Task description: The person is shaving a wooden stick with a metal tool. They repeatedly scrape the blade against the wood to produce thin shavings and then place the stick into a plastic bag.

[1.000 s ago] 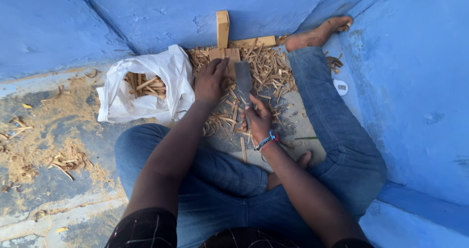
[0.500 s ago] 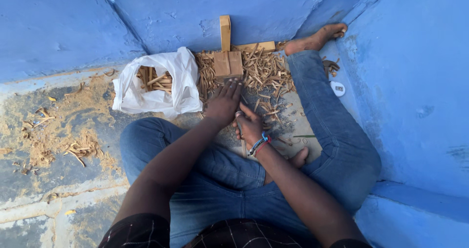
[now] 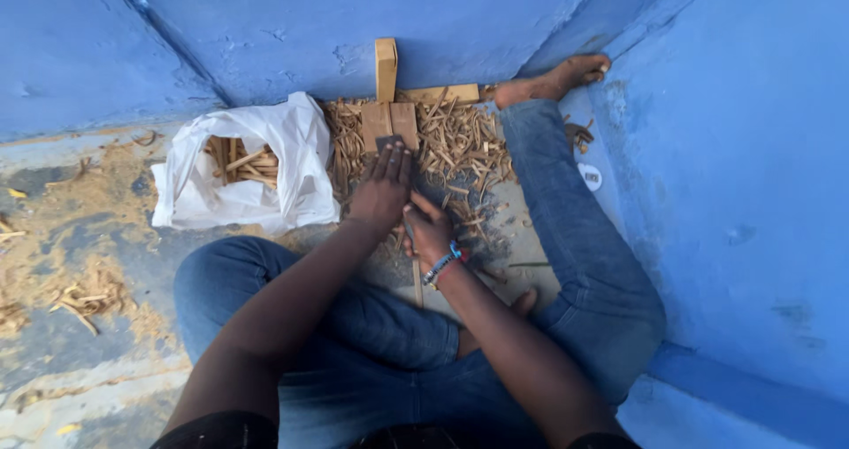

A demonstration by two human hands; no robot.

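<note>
Two blue walls point(image 3: 265, 33) corner a chip-strewn concrete floor point(image 3: 97, 237).

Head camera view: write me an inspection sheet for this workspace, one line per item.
Surface: worn concrete floor, blue paint patchy, sawdust on the left.
Job's things: a flat wooden block against the wall, an upright wooden piece behind it; a thin stick runs under the right hand.
Clutter: wood shavings heaped about the block; white plastic bag holding wood strips; loose scraps at left.
Hands: left hand flat, fingers on the block; right hand closed around the stick, beaded bracelet at the wrist.
Cables: nothing seen.
Surroundings: blue walls meeting in a corner; the person sits barefoot in jeans.
</note>
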